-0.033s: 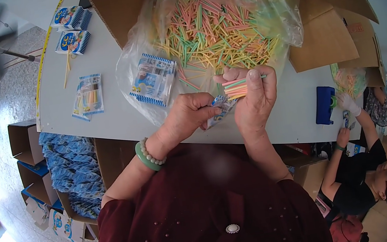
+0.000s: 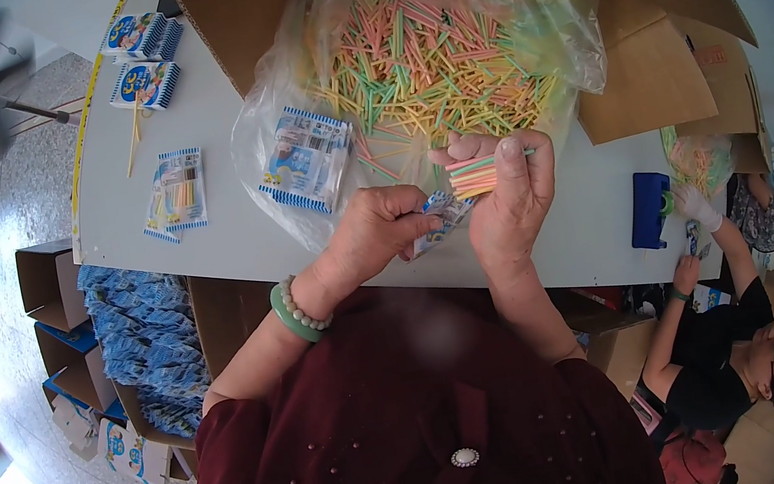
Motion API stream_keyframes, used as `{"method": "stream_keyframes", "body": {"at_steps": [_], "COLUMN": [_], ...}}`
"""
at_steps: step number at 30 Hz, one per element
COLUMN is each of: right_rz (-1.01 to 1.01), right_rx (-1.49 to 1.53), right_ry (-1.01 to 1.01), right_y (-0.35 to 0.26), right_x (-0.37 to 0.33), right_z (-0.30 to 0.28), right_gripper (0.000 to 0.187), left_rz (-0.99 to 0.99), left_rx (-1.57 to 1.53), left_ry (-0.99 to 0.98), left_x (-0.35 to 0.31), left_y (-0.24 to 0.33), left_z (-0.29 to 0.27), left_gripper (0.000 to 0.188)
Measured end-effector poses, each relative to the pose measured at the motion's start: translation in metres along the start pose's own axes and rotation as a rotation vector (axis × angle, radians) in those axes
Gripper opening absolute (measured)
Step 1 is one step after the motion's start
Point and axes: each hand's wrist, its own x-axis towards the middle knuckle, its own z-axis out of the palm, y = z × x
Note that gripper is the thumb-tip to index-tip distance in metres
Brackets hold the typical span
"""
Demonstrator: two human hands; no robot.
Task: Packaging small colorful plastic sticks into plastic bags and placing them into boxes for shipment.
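My right hand (image 2: 512,202) is closed around a small bundle of thin pastel candy sticks (image 2: 473,179), pink, green and yellow, their ends pointing left. My left hand (image 2: 375,232) pinches a small blue-and-clear plastic packet (image 2: 444,210) just left of the bundle. Whether the sticks touch the packet's mouth I cannot tell. Beyond both hands, a large clear bag (image 2: 261,150) lies spread open with a heap of loose candy sticks (image 2: 430,63) in it. A stack of flat blue-and-clear packets (image 2: 305,159) rests on the bag's left edge.
Filled packets (image 2: 184,188) and stacked packets (image 2: 140,36) lie on the table's left side. Cardboard flaps (image 2: 645,79) rise at the back right. A blue tape dispenser (image 2: 650,210) stands near a co-worker (image 2: 728,350). Below left is a carton of blue packets (image 2: 143,331).
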Motion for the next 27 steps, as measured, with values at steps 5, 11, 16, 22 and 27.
{"method": "stream_keyframes", "body": {"at_steps": [5,11,16,22,27], "right_rz": [-0.077,-0.224,-0.235,-0.129,-0.087], "right_rx": [-0.023,-0.157,-0.227,-0.008,-0.371], "right_ry": [-0.023,-0.129,-0.162,0.011,0.018], "right_y": [0.000,0.009,0.008,0.006,0.053], "right_x": [0.000,-0.006,-0.005,0.004,-0.023], "right_z": [0.000,-0.006,-0.007,-0.019,-0.054], "right_gripper": [0.021,0.017,0.017,0.019,0.013], "left_rz": [-0.031,-0.020,0.097,-0.037,-0.016], "left_rx": [0.028,-0.062,-0.007,-0.009,-0.018], "left_ry": [-0.001,-0.027,-0.015,0.069,0.159], "left_x": [0.000,0.003,0.004,0.001,-0.002], "left_y": [0.002,-0.002,-0.001,0.000,0.002], "left_z": [0.000,-0.001,-0.002,-0.012,-0.012], "left_gripper": [0.022,0.011,0.012,0.010,0.006]}}
